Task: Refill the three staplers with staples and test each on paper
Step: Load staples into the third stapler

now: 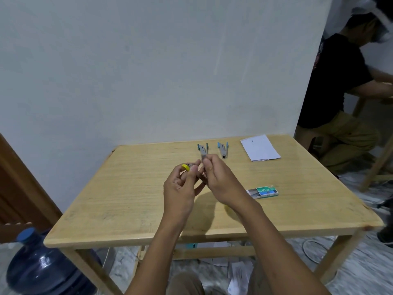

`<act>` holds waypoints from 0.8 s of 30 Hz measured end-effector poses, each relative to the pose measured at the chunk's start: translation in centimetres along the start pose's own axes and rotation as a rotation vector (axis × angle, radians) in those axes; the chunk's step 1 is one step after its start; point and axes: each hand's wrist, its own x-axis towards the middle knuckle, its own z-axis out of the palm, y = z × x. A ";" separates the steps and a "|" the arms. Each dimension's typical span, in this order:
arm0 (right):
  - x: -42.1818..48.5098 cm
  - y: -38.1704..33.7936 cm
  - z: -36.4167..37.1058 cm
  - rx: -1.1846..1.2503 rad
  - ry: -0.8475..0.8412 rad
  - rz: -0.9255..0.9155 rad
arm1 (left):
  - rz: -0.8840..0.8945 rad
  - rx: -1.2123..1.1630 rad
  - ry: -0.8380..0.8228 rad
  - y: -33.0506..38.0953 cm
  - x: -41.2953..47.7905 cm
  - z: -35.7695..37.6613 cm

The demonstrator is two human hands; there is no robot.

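Note:
My left hand [180,188] holds a small yellow stapler [185,167] above the middle of the wooden table [127,199]; most of the stapler is hidden by the fingers. My right hand [217,179] pinches a short grey strip of staples [203,156] next to it. Two blue-and-grey staplers [203,148] [222,148] lie open near the table's far edge. A green staple box [263,191], slid partly open, lies to the right of my hands. Sheets of white paper [259,148] lie at the far right corner.
A white wall stands right behind the table. A blue water jug [42,267] sits on the floor at the lower left. Papers litter the floor under the table. Another person [336,86] crouches at the right beside a second wooden frame.

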 end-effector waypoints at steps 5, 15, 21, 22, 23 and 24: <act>0.4 0.3 -0.4 0.100 0.195 0.052 | 0.004 -0.034 0.005 0.1 -0.2 -0.1; 0.7 0.1 -1.9 0.422 0.420 0.279 | -0.548 -0.130 -0.153 -0.7 0.0 -1.9; -0.1 -1.6 -2.1 0.227 0.273 0.161 | -0.730 -0.214 -0.392 0.2 -0.3 -1.6; -0.2 -1.7 -2.0 0.239 0.265 0.149 | -0.757 -0.290 -0.388 0.1 -0.2 -1.4; -0.4 -1.7 -1.9 0.249 0.251 0.136 | -0.772 -0.356 -0.379 -0.1 0.0 -1.1; -0.5 -1.9 -1.8 0.252 0.232 0.128 | -0.771 -0.397 -0.371 -0.4 0.0 -0.9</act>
